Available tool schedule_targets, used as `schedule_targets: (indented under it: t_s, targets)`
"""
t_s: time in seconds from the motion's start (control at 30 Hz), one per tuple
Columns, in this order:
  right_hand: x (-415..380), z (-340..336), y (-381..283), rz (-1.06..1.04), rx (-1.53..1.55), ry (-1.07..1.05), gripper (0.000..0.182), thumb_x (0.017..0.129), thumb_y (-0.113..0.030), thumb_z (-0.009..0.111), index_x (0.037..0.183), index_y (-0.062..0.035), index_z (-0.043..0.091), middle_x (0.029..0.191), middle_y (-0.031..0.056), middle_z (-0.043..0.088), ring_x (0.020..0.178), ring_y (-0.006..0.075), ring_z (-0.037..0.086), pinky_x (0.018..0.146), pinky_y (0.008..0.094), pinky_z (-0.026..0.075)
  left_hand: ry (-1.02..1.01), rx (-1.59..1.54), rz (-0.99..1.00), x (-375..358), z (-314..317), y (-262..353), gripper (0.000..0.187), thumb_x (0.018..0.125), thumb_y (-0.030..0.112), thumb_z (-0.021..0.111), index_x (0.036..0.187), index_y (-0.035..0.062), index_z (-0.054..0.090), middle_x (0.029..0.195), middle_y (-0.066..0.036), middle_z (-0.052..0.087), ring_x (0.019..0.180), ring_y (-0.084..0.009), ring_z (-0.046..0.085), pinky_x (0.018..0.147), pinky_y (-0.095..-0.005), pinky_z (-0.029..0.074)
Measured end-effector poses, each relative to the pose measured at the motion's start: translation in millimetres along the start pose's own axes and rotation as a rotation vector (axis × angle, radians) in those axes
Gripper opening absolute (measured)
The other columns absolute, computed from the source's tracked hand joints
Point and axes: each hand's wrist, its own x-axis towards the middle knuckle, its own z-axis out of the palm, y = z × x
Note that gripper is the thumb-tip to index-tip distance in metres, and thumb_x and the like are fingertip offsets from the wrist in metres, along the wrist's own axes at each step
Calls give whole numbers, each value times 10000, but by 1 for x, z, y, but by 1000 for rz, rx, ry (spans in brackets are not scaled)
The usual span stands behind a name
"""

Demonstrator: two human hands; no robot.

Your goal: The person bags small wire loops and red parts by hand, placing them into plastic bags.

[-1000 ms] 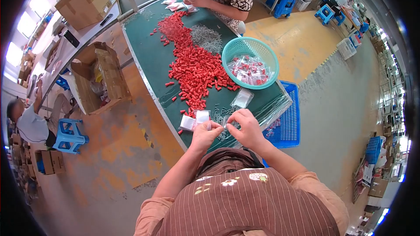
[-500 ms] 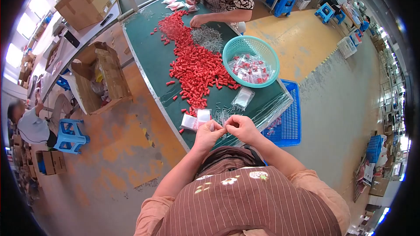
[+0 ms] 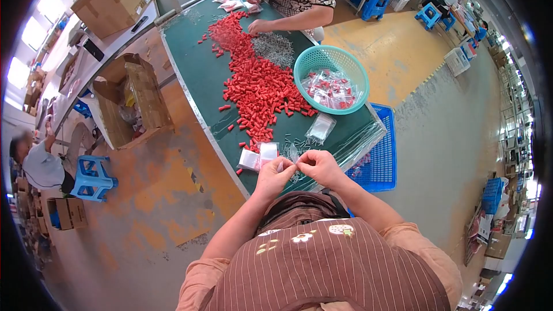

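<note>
Left hand and right hand nearly together, fingertips pinching what looks like a small clear bag. Grey pieces just beyond on the table; red pieces farther ahead. Light pinch at the film's edges, low over the table, should avoid tearing or spills.

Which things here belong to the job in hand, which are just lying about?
Likely the job's:
small clear bag, pinched
flat bags
red pieces
grey pieces
turquoise basket
blue crate

Seemingly just lying about:
open carton
taped box
blue stool
</note>
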Motion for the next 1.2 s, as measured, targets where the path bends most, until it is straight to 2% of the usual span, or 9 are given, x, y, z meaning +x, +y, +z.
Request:
schedule_targets:
  t_s: [0.2, 0.3, 0.6, 0.8, 0.87, 0.93, 1.0, 1.03, 1.2]
  targets:
    - [2, 7, 9, 19, 23, 94, 166, 789, -138, 652, 850, 15, 671, 735, 76, 663, 693, 118, 609, 645, 277, 491, 144, 21, 175, -5, 10, -4, 80, 852, 106, 665, 822, 40, 631, 712, 56, 552, 637, -25, 470, 559, -201, 369]
    - [4, 10, 21, 6, 41, 140, 156, 789, -137, 651, 832, 12, 660, 734, 72, 650, 692, 116, 600, 643, 275, 485, 266, -244, 166, -2, 12, -12, 92, 856, 79, 656, 792, 36, 605, 682, 62, 519, 613, -22, 441, 531, -198, 354]
    - [0, 21, 23, 11, 136, 28, 121, 814, -105, 624, 853, 10, 624, 728, 32, 617, 693, 83, 565, 635, 261, 473, 114, -149, 57, 2, 9, -29, 89, 904, 162, 623, 908, 82, 586, 653, 53, 510, 470, -29, 401, 409, -189, 286]
    - [4, 34, 40, 14, 144, -103, 106, 818, -99, 621, 859, -1, 620, 746, 23, 611, 707, 75, 550, 648, 261, 471, 158, -330, -238, 2, -2, -37, 46, 927, 145, 571, 933, 100, 566, 649, 23, 542, 459, -37, 390, 402, -198, 289]
    - [15, 29, 51, 12, 108, -154, 111, 821, -102, 617, 874, -5, 627, 744, 32, 615, 700, 86, 559, 658, 275, 477, 224, -184, -142, 6, -7, -47, 53, 922, 143, 579, 926, 89, 582, 671, 8, 573, 483, -40, 418, 423, -202, 314]
    - [35, 13, 57, -196, -375, -2, 144, 802, -119, 613, 911, -32, 650, 845, 137, 649, 791, 281, 636, 717, 382, 505, 274, -24, -43, 9, -15, -61, 63, 915, 139, 589, 911, 77, 599, 687, -1, 597, 516, -43, 451, 454, -206, 344]
    - [58, 1, 71, -238, -631, 123, 136, 786, -140, 630, 877, -40, 630, 866, 142, 622, 854, 334, 612, 734, 423, 507, 308, 159, 64, 10, -23, -71, 76, 905, 134, 602, 887, 62, 617, 698, -6, 613, 560, -46, 490, 496, -209, 378]
    - [68, -2, 78, -255, -710, 132, 128, 780, -142, 632, 862, -43, 622, 863, 137, 611, 854, 328, 612, 729, 423, 511, 320, 202, -39, 5, -24, -53, 98, 873, 128, 638, 870, 33, 662, 702, 7, 625, 630, -44, 531, 569, -212, 419]
    - [101, 1, 91, -355, -1019, 128, 101, 748, -129, 634, 798, -53, 590, 843, 122, 573, 846, 301, 614, 692, 400, 528, 317, 297, -41, 3, -26, -48, 135, 823, 134, 652, 896, 33, 705, 818, -110, 688, 711, -163, 643, 682, -296, 499]
